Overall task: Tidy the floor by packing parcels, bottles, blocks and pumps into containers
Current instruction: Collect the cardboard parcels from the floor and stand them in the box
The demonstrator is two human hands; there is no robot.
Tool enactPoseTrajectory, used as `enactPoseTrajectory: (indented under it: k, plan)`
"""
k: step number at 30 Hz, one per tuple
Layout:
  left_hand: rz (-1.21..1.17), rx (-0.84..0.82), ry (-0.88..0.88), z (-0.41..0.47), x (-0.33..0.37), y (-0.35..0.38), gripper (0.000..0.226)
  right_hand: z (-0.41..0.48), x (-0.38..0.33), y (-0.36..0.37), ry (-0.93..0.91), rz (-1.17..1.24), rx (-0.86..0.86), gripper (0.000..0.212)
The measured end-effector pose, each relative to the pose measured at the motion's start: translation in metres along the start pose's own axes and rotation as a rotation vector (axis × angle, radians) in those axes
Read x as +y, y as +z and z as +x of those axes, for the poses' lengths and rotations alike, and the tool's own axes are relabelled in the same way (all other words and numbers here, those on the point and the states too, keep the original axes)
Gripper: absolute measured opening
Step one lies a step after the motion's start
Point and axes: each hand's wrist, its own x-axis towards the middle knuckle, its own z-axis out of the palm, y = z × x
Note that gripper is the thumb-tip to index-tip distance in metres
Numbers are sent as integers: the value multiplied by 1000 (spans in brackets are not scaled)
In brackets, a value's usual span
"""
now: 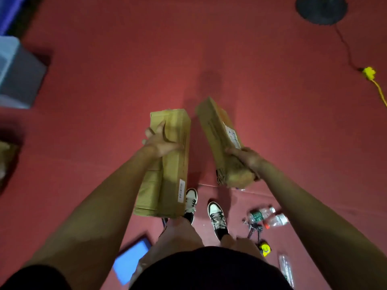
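Observation:
I stand on a red floor and hold two long cardboard parcels out in front of me. My left hand (160,141) grips the left parcel (167,178) on its upper face, near the far end. My right hand (247,158) clasps the right parcel (219,135) at its near end, and that parcel tilts up and away. Two clear plastic bottles (267,216) lie on the floor right of my shoes. A third bottle (285,268) lies at the lower right edge.
A translucent plastic container (16,72) stands at the far left. A blue tablet (130,260) lies by my left leg. A yellow plug and cable (370,74) run at the right, below a black round base (321,9). A small yellow object (265,249) sits near the bottles.

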Motion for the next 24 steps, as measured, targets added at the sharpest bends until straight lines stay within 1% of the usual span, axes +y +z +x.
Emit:
enactPoseTrajectory:
  k: [1,3,4,5,6,7,9,11,14,15,17,20,21,24]
  plan:
    - [-18,17,-27,-9,-12,-2,105,-5,-5,5,-30,-10,-32,67]
    - [-67,61,-80,-25,-37,-7,105,-12,-16,16,-83,-48,-83,41]
    - [-98,84,-111,-33,-50,-9,106,-16,-20,22,-98,-72,-101,32]
    - [-130,109,-140,-41,-63,-11,106,-21,-25,30,-104,-89,-126,27]
    - [-162,132,-168,-51,-75,-13,107,-24,-29,38,-128,-106,-164,28]
    - [-195,152,-194,-61,-89,-15,107,-29,-34,49,-150,-123,-204,35]
    - [-257,196,-243,-81,-115,-20,107,-35,-41,71,-198,-196,-255,60]
    - [-311,239,-290,-102,-143,-26,106,-31,-46,94,-242,-255,-321,76]
    - [-415,299,-362,-133,-188,-37,107,-40,-62,138,-261,-355,-393,79]
    - [-461,321,-385,-142,-203,-42,107,-49,-70,154,-267,-385,-412,79]
    - [-572,368,-435,-160,-235,-53,106,-79,-89,188,-278,-462,-458,71]
    - [-777,450,-501,-187,-281,-70,102,-109,-114,241,-320,-575,-510,44]
    - [-843,474,-518,-196,-296,-75,100,-116,-123,258,-332,-596,-531,38]
    - [-977,546,-573,-220,-339,-92,98,-135,-144,311,-391,-661,-563,42]
